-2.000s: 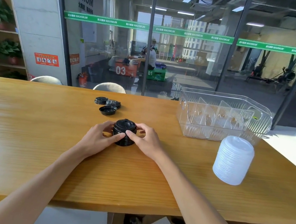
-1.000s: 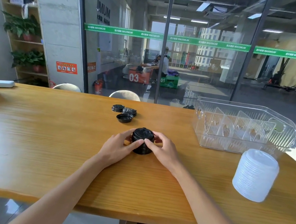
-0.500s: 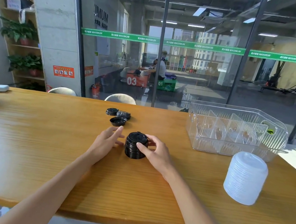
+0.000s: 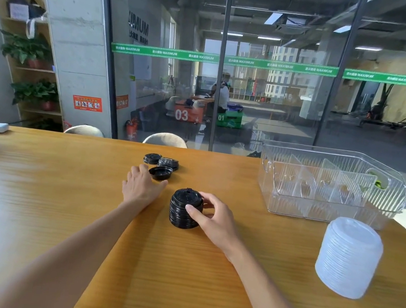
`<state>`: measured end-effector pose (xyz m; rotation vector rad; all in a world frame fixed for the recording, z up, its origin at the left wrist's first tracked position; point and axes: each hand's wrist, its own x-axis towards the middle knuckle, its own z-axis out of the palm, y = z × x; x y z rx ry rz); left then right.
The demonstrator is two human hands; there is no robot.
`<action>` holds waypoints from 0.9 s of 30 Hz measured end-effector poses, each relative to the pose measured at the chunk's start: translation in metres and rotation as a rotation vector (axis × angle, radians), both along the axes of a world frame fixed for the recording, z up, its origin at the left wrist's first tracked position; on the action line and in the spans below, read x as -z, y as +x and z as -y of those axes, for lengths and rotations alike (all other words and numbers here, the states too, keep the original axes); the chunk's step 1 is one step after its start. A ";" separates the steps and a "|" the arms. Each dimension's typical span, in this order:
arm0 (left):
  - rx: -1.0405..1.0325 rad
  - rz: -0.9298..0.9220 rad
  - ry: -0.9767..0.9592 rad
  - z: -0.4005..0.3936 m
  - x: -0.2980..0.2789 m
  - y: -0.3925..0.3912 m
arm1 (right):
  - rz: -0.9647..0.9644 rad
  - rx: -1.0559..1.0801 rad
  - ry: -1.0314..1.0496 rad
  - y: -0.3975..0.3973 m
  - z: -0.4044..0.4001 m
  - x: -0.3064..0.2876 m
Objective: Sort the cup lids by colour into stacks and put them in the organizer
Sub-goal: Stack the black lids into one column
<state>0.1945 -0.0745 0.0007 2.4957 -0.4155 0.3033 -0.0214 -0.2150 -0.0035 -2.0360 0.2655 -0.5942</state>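
Gathering the last loose black lids onto the black stack

At ten o'clock of the table centre the left hand lies flat, fingers straight and holding nothing, its tips just beside the loose black lids at twelve o'clock. It should slide or pinch them one at a time, turning the upturned one rim down so they nest. At centre the black lid stack stands upright, and the right hand curls round its three o'clock side, thumb in front. That grip should stay light and low, I judge, or the stack could tip. At two o'clock the clear organizer looks to hold no lids, and at four o'clock stands the white lid stack, apart from both hands.
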 end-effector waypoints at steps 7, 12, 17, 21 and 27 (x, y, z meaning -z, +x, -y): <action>-0.057 -0.107 0.049 0.026 -0.006 0.019 | 0.003 -0.004 -0.005 0.004 0.003 0.003; -0.045 -0.099 0.026 0.040 -0.006 0.031 | -0.001 -0.014 -0.007 0.004 0.004 0.004; -0.055 -0.062 -0.002 0.043 0.000 0.035 | 0.011 -0.013 -0.001 0.003 0.004 0.003; -0.045 -0.052 -0.066 0.039 0.000 0.030 | 0.007 -0.014 -0.007 0.002 0.004 0.003; 0.008 -0.028 -0.251 0.024 -0.002 0.012 | 0.000 -0.011 -0.003 0.002 0.003 0.002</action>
